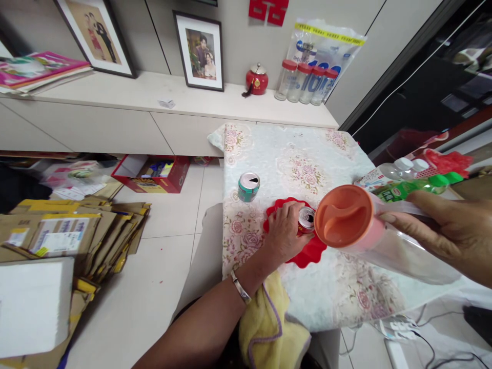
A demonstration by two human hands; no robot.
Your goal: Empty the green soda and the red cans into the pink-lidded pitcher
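My left hand (284, 233) is wrapped round a red drink can (306, 219), whose opened top faces up. Under the can lies a red scalloped plate (307, 254). From the right, my right hand (442, 230) grips the handle of a clear plastic pitcher (407, 259) with an orange lid (344, 215). The pitcher is tipped well over, its lid end close beside the can's top; I cannot make out any liquid stream. A green can (248, 187), opened too, stands upright on the table to the left of the plate.
A flowered cloth covers the table (269, 154). Bottles (407, 187) stand at its right edge. A yellow towel (274, 328) hangs at the near edge. Flattened cardboard (115, 225) and a white foam box (34, 307) are on the left; cables (426, 338) lie at lower right.
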